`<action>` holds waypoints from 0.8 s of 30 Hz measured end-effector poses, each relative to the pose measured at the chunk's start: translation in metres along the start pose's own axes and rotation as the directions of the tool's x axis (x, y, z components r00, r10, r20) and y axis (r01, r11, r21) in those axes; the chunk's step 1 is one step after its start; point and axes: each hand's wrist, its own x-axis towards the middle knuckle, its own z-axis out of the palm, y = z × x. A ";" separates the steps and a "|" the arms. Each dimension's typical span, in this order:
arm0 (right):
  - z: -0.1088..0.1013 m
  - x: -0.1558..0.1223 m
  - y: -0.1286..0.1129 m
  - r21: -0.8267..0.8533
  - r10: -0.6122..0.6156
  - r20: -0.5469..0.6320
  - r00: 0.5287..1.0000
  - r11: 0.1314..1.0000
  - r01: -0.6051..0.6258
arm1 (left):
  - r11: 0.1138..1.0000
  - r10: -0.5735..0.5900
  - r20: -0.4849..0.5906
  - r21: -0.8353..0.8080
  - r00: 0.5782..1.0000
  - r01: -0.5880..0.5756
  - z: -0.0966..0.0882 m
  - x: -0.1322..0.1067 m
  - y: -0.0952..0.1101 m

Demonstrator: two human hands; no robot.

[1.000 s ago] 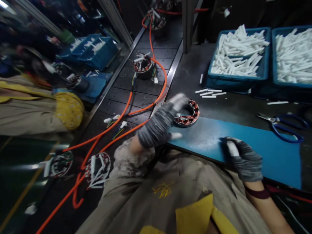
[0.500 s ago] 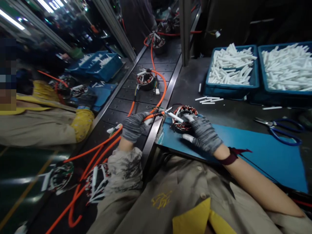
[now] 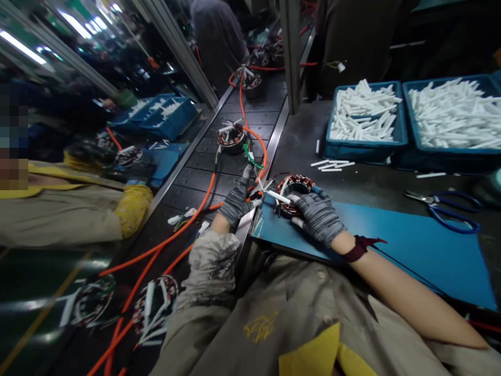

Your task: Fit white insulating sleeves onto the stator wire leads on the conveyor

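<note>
A ring-shaped motor stator [image 3: 294, 183] with red-brown windings sits on the blue mat [image 3: 376, 230]. My right hand [image 3: 321, 216], in a grey glove, grips its near right side, thumb by the core. A white sleeve tube [image 3: 278, 197] lies across the stator's left side, with thin wires beside it. My left hand [image 3: 237, 202], also gloved, is around the orange cable [image 3: 215, 206] at the metal rail, left of the stator. Its forefinger stretches up to a green wire [image 3: 252, 156]; whether the fingertip pinches it I cannot make out.
Blue bins [image 3: 364, 140] of white tubes stand at the right, with loose tubes [image 3: 332, 165] in front. Blue-handled pliers [image 3: 450, 203] lie right. Along the conveyor [image 3: 195, 164] are more stators [image 3: 231, 137] and orange cables. A co-worker's yellow sleeve [image 3: 135, 209] is at the left.
My left hand has moved right and its forefinger now points up to the green wire, which has risen. My right hand has closed further around the stator. The whole view has shifted slightly.
</note>
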 end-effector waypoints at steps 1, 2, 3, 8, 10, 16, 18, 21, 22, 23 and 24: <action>0.000 0.002 -0.002 -0.010 0.022 -0.001 1.000 1.000 -0.022 | 0.998 -0.054 0.086 0.047 0.995 0.050 -0.005 -0.002 -0.001; -0.001 0.002 -0.003 -0.018 0.041 -0.002 0.999 0.999 -0.041 | 0.991 -0.108 0.173 0.103 0.979 0.091 -0.012 -0.003 -0.004; -0.001 0.002 -0.005 -0.027 0.053 0.000 0.999 0.998 -0.053 | 0.979 -0.162 0.239 0.159 0.957 0.126 -0.019 -0.006 -0.007; -0.006 -0.013 -0.010 -0.107 -0.011 0.026 1.000 0.994 0.013 | 0.883 -0.408 0.258 0.353 0.876 0.308 -0.057 -0.022 -0.029; -0.007 -0.022 -0.011 -0.129 -0.044 0.019 0.999 0.991 0.046 | 0.832 -0.484 0.203 0.409 0.851 0.375 -0.064 -0.026 -0.037; -0.006 -0.044 -0.012 -0.064 -0.143 -0.011 0.990 0.988 0.142 | 0.736 -0.544 0.025 0.494 0.838 0.463 -0.071 -0.023 -0.038; -0.008 -0.053 -0.008 -0.013 -0.209 -0.027 0.977 0.978 0.209 | 0.745 -0.524 -0.005 0.481 0.852 0.462 -0.084 -0.031 -0.031; -0.018 -0.066 0.010 0.007 -0.305 -0.069 0.950 0.952 0.306 | 0.810 -0.436 0.029 0.448 0.899 0.378 -0.111 -0.072 -0.010; -0.024 -0.070 0.019 -0.001 -0.323 -0.079 0.943 0.946 0.324 | 0.856 -0.342 0.033 0.424 0.939 0.297 -0.120 -0.093 0.000; -0.030 -0.073 0.029 -0.009 -0.334 -0.081 0.939 0.942 0.334 | 0.942 -0.052 0.053 0.333 0.997 0.032 -0.128 -0.114 0.011; -0.037 -0.075 0.040 -0.017 -0.339 -0.081 0.937 0.941 0.339 | 0.956 0.070 0.065 0.282 0.995 -0.086 -0.134 -0.133 0.023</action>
